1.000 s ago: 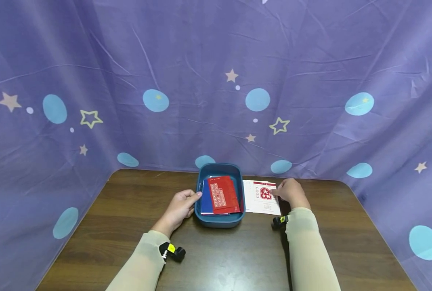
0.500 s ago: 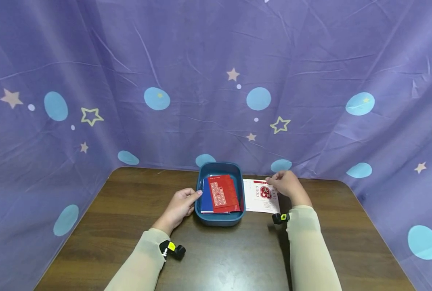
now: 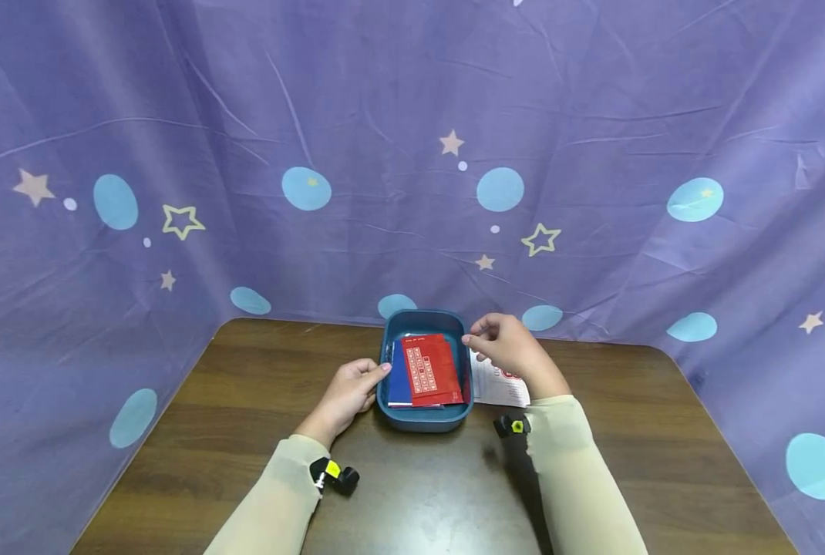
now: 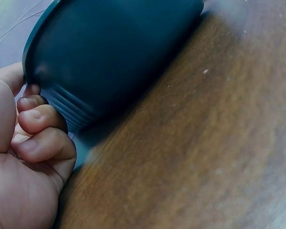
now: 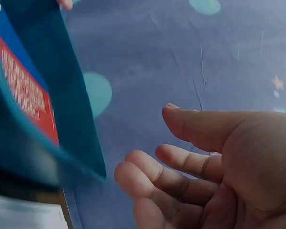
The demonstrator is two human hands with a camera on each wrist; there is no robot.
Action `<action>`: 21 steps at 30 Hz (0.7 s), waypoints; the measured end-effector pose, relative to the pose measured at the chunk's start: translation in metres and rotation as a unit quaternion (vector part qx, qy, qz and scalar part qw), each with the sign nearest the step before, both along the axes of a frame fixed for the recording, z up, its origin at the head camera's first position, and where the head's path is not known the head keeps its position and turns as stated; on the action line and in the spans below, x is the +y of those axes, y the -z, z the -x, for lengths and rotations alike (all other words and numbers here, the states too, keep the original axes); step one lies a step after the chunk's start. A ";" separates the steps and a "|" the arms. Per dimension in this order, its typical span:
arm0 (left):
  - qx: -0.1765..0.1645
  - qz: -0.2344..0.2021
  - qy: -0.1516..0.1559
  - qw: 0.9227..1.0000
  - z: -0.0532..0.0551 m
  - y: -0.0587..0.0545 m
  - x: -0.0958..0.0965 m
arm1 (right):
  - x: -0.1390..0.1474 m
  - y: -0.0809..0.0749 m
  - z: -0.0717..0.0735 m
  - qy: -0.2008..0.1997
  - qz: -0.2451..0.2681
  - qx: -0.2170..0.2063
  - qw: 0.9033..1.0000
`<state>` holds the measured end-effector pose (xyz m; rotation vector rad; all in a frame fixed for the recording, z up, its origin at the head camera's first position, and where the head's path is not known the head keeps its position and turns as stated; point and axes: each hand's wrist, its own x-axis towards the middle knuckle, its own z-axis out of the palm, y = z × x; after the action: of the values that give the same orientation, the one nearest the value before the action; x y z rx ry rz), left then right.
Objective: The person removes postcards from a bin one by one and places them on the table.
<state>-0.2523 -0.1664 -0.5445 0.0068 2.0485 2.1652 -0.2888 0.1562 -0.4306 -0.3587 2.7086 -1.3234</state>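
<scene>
A dark teal plastic bin (image 3: 422, 424) stands near the table's back edge. In it lies a red paper envelope (image 3: 435, 370) with white printing, on top of a blue one (image 3: 397, 381). My left hand (image 3: 346, 391) grips the bin's left side, thumb over the rim and fingers curled against the outer wall (image 4: 109, 47), as the left wrist view shows. Beside the right rim is my right hand (image 3: 513, 351), its thumb and fingers apart and holding nothing in the right wrist view. Below it a white card (image 3: 501, 391) with red print lies flat, partly hidden by that hand.
The brown wooden table (image 3: 412, 493) carries the bin and the card. A purple curtain (image 3: 385, 193) with stars and blue dots hangs right behind the table's back edge and along its sides.
My right hand has left the white card, moving up and left to the bin's right rim. My left hand stays on the bin's left side.
</scene>
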 end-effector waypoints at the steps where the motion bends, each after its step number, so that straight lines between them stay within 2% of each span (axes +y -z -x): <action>1: 0.000 -0.001 0.000 1.000 0.000 0.000 0.000 | -0.004 -0.002 -0.001 -0.006 -0.001 -0.001 1.000; 6: -0.002 -0.007 0.003 1.000 0.001 0.001 0.001 | -0.030 -0.005 0.000 -0.023 -0.016 -0.007 1.000; 8: -0.001 -0.008 0.005 1.000 0.000 0.000 0.001 | -0.042 -0.006 0.004 -0.027 -0.041 -0.007 0.999; 10: -0.001 -0.008 0.004 1.000 0.000 0.000 0.001 | -0.057 -0.008 0.010 -0.034 -0.087 0.000 0.996; 12: 0.001 -0.007 0.003 1.000 0.000 0.001 0.000 | -0.073 -0.010 0.017 -0.038 -0.140 0.003 0.989; 15: 0.002 -0.008 0.004 1.000 0.000 0.001 0.000 | -0.094 -0.010 0.027 -0.037 -0.218 -0.009 0.975; 18: 0.001 -0.010 0.007 1.000 0.000 0.000 0.000 | -0.108 -0.003 0.036 -0.029 -0.273 -0.025 0.961; 21: 0.002 -0.012 0.007 1.000 0.000 -0.001 0.001 | -0.115 0.013 0.049 -0.030 -0.318 0.001 0.947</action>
<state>-0.2520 -0.1655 -0.5439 0.0297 2.0186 2.1828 -0.3383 0.0416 -0.4431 -0.3622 2.8950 -0.3756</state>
